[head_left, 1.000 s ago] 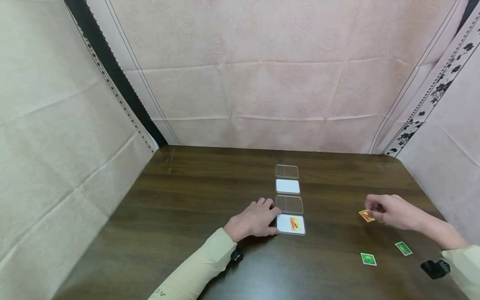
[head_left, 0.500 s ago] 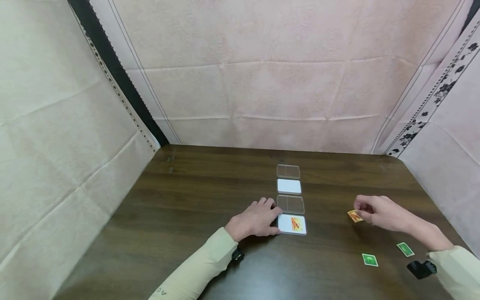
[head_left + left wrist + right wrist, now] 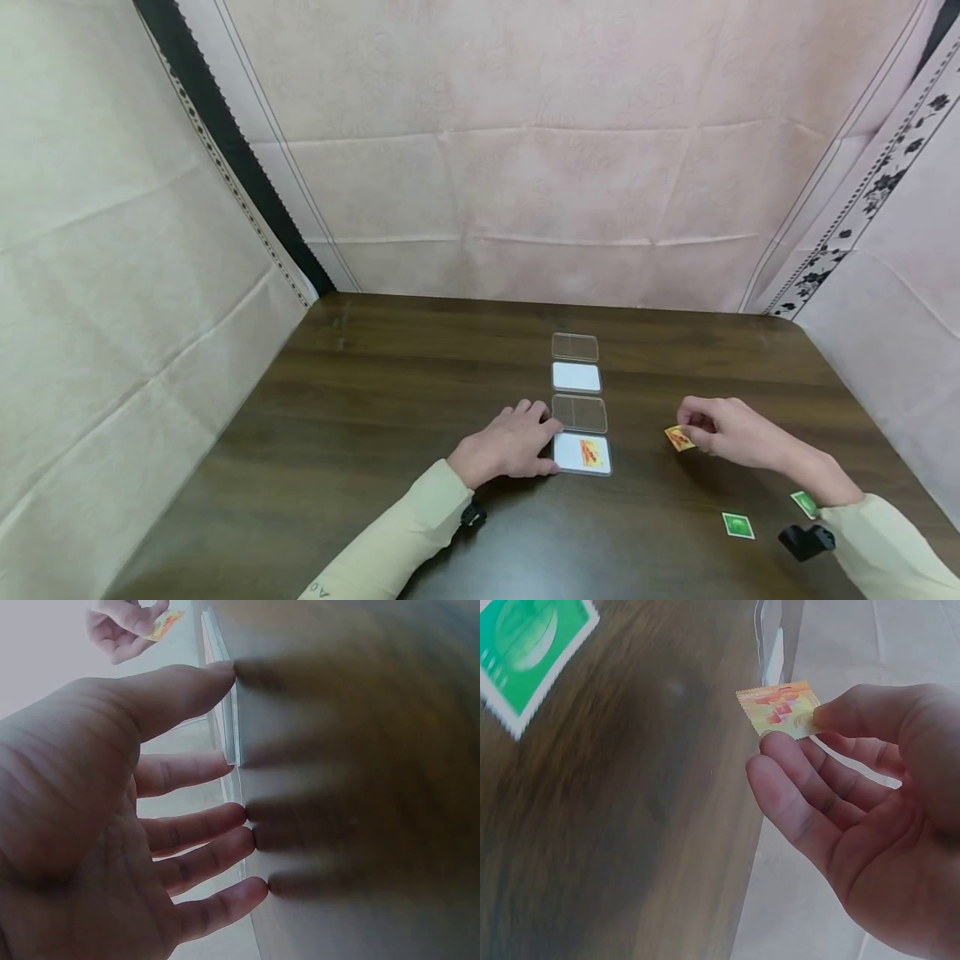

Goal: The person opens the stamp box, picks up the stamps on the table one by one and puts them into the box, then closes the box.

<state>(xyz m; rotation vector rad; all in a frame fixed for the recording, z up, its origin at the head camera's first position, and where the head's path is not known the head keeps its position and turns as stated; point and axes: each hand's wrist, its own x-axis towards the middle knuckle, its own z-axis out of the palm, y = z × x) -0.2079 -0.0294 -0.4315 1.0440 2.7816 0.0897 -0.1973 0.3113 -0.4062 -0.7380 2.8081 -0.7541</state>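
Pale cloth [image 3: 525, 183] hangs behind the brown surface [image 3: 360, 417], where the left hand [image 3: 502, 446], fingers loosely spread, touches the left edge of the nearest white case [image 3: 567, 454]. Right of that case, the right hand [image 3: 731, 432] pinches an orange stamp [image 3: 677, 437], likely a carrying step; the next move probably calls for a steady pinch and gentle lowering
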